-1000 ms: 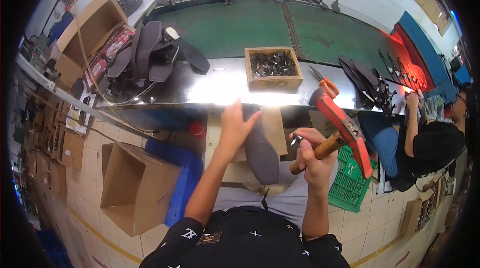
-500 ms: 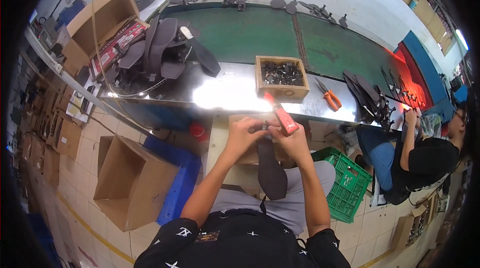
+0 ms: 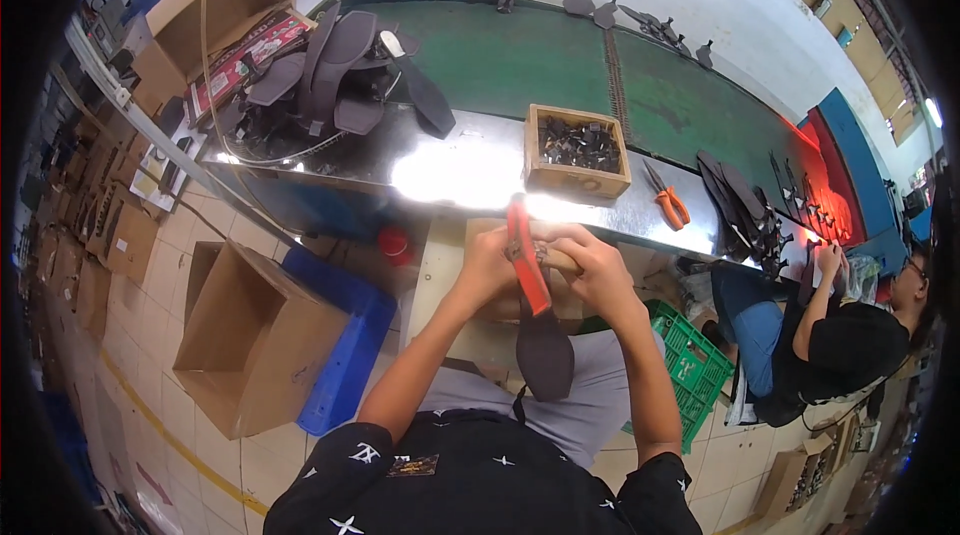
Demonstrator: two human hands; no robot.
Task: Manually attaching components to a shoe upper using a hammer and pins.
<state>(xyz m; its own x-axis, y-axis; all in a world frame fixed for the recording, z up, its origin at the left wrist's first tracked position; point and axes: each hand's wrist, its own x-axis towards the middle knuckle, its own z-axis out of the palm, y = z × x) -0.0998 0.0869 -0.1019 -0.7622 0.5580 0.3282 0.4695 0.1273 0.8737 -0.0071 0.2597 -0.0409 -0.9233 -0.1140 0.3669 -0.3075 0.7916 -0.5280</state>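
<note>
Both hands, left hand [image 3: 487, 270] and right hand [image 3: 597, 270], pinch the red-handled pliers [image 3: 527, 260], long axis running away-to-near.

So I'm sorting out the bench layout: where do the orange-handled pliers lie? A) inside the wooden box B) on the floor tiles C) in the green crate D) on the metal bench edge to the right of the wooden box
D: the orange-handled pliers lie on the shiny metal bench edge, just right of the wooden box, untouched by either hand.

Both hands [image 3: 545, 270] grip red-handled pliers [image 3: 526, 260] over a dark sole [image 3: 545, 355]
</note>
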